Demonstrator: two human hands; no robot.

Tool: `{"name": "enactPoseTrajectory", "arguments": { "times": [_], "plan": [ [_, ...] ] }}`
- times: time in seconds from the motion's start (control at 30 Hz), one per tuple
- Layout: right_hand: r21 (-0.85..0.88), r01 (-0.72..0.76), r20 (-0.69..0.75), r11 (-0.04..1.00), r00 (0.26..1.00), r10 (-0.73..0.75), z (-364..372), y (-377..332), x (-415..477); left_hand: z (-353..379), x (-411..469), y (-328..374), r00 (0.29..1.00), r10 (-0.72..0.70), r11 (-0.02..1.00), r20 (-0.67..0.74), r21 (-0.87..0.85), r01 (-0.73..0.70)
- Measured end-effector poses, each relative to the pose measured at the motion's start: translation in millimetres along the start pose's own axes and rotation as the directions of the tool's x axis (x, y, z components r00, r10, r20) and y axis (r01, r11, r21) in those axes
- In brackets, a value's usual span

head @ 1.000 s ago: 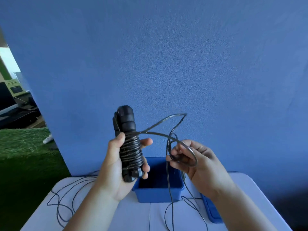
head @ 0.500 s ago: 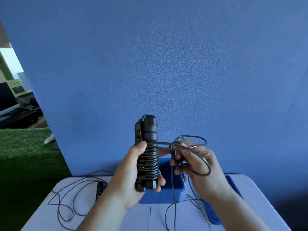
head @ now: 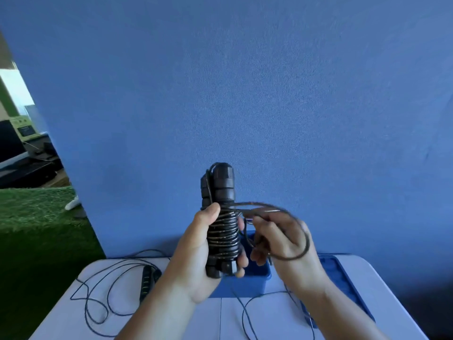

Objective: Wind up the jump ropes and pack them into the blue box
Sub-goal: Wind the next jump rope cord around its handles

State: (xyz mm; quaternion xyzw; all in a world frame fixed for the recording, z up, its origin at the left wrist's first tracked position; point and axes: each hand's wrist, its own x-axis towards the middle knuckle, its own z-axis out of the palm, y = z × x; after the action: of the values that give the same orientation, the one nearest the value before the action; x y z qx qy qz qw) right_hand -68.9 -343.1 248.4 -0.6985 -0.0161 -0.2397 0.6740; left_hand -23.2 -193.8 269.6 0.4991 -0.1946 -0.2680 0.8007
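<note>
**Handles up, coils on**

Our left grip (head: 196,253) curls tight round the upright handles (head: 221,190), coils stacked; our right grip (head: 282,244), at 3 o'clock, pinches the rope loop (head: 307,242). The blue box (head: 247,283) sits behind, on the bench (head: 269,320).

blue backdrop wall (head: 269,94) behind a white table (head: 269,315), green turf floor (head: 36,229) at left.

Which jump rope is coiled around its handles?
The jump rope gripped upright by the left hand; the other rope sprawls loose on the table, at the left.
</note>
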Motion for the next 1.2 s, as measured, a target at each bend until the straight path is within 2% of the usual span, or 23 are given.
{"name": "enactPoseTrajectory", "arguments": {
  "times": [0.03,0.07,0.13,0.17,0.23,0.33,0.5,0.6,0.7,0.77,0.83,1.0,1.07,1.2],
  "plan": [
    [0.103,-0.056,0.083,0.993,0.995,0.048,-2.4,-1.0,1.7,0.7,-0.4,1.6,1.000,-0.002,1.000,0.004,-0.014,0.002],
    [0.137,-0.087,0.178,0.987,0.982,0.062,-5.4,-3.1,3.2,0.7,-0.9,1.9,1.000,-0.007,0.999,0.007,-0.031,0.007],
    [0.012,-0.062,0.290,0.998,0.955,0.056,-9.4,-6.4,5.7,1.5,-2.2,3.8,1.000,-0.006,0.998,0.011,-0.062,0.006],
    [-0.081,-0.032,0.294,0.996,0.954,0.055,-10.8,-6.9,6.5,1.8,-2.2,4.6,1.000,0.001,0.997,0.023,-0.078,0.001],
    [-0.211,0.013,0.248,0.977,0.968,0.041,-12.8,-7.5,8.2,0.9,-2.0,6.4,1.000,0.017,0.994,0.020,-0.106,-0.015],
    [-0.255,0.027,0.158,0.967,0.987,0.014,-21.7,-7.2,10.1,-5.7,-0.3,9.0,0.998,0.053,0.986,-0.016,-0.159,-0.054],
    [-0.470,0.065,0.024,0.880,0.998,-0.061,-45.2,-5.4,11.9,-21.0,-0.7,24.8,0.989,0.098,0.976,-0.111,-0.184,-0.117],
    [-0.443,-0.017,-0.068,0.896,0.998,-0.015,-53.8,1.5,13.9,-26.9,-1.9,27.8,0.983,0.089,0.981,-0.161,-0.158,-0.115],
    [-0.243,-0.123,-0.129,0.962,0.987,0.094,-53.2,3.2,15.0,-25.7,-2.4,22.4,0.983,0.076,0.982,-0.168,-0.160,-0.104],
    [-0.046,-0.191,-0.120,0.980,0.976,0.185,-51.6,0.5,14.2,-24.6,-1.4,19.6,0.982,0.080,0.978,-0.170,-0.178,-0.111],
    [0.009,-0.208,-0.069,0.978,0.976,0.208,-52.1,-2.2,13.5,-24.3,-0.8,19.7,0.982,0.088,0.974,-0.165,-0.192,-0.120],
    [-0.088,-0.172,0.085,0.981,0.980,0.179,-58.5,-5.5,12.8,-25.4,0.5,21.3,0.982,0.109,0.968,-0.153,-0.208,-0.140],
    [-0.190,-0.172,0.125,0.967,0.972,0.198,-60.1,-6.9,12.5,-27.0,1.3,21.8,0.982,0.112,0.965,-0.153,-0.218,-0.145],
    [-0.326,-0.126,0.080,0.937,0.984,0.160,-63.0,-2.5,12.8,-32.1,3.0,23.2,0.982,0.136,0.959,-0.130,-0.233,-0.163]
  ]
}}
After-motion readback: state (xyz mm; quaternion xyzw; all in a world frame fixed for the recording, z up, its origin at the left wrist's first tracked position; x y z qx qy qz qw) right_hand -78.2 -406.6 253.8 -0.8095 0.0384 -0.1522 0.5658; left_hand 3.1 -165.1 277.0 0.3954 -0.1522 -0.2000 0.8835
